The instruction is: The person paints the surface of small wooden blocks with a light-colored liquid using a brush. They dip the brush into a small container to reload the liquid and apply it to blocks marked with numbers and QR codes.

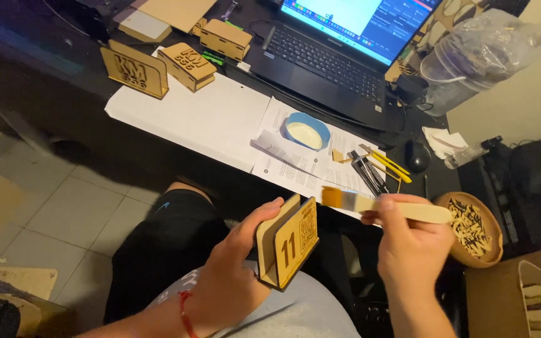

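Note:
My left hand [233, 263] grips a small laser-cut wooden stand [287, 243], two thin panels joined at the base, held upright over my lap. My right hand [411, 241] holds a flat wooden-handled brush [377, 205] level, its amber bristles just above the stand's top right corner. I cannot tell whether the bristles touch the wood. A blue-rimmed bowl of white liquid [306, 131] sits on printed papers on the desk beyond.
Similar wooden stands [134, 69] and small boxes [186, 65] stand on a white sheet [201, 119] at the desk's left. An open laptop [330, 56], a mouse [417, 155], pens and a yellow cutter [386, 164] lie behind. A wooden bowl of scraps [474, 228] is at right.

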